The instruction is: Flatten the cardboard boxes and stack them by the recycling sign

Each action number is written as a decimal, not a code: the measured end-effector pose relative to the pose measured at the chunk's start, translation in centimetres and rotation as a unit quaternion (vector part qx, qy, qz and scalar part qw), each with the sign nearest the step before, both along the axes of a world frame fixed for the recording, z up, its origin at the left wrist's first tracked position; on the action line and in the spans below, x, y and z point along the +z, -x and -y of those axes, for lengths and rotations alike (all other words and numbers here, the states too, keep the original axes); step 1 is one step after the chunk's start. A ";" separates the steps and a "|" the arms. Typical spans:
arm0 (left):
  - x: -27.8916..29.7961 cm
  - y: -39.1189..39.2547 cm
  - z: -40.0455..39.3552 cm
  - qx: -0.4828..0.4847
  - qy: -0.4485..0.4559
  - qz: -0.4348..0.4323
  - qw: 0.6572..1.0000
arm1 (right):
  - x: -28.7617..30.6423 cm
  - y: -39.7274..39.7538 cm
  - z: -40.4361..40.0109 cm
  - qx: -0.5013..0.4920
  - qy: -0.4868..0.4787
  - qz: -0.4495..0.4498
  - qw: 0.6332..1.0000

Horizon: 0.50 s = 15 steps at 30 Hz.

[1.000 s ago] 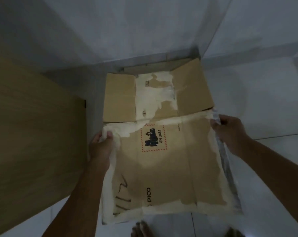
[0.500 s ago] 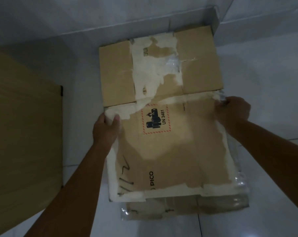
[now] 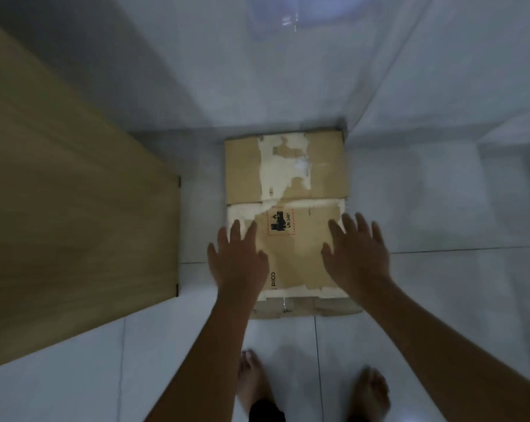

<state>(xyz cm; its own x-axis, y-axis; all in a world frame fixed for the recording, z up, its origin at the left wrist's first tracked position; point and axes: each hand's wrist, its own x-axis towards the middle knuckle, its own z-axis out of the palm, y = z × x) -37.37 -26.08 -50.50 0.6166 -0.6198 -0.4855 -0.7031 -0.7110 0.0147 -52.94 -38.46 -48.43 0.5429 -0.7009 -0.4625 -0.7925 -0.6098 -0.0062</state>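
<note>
A flattened brown cardboard box [image 3: 297,248] with torn white patches and a red-framed UN 3481 label lies on the white floor against the wall corner. Its far flap [image 3: 324,166] lies flat toward the wall. The edge of another flattened box [image 3: 303,309] shows beneath its near side. My left hand [image 3: 237,260] hovers open over the box's left edge, fingers spread. My right hand [image 3: 356,254] hovers open over its right part, fingers spread. Neither hand holds anything. No recycling sign is visible.
A wooden panel or cabinet side [image 3: 75,208] stands close on the left of the boxes. White walls [image 3: 257,71] meet in a corner just behind the stack. My two bare feet [image 3: 251,385] stand on the tiled floor in front of it.
Both hands let go of the box's side edges and now hover open above it. The box has settled flat on the stack, and the view has pulled back and up.
</note>
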 end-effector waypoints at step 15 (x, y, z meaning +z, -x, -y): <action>43.7 7.1 -21.7 0.196 0.115 0.062 0.972 | 41.2 -2.6 -21.6 0.152 -0.016 0.163 0.975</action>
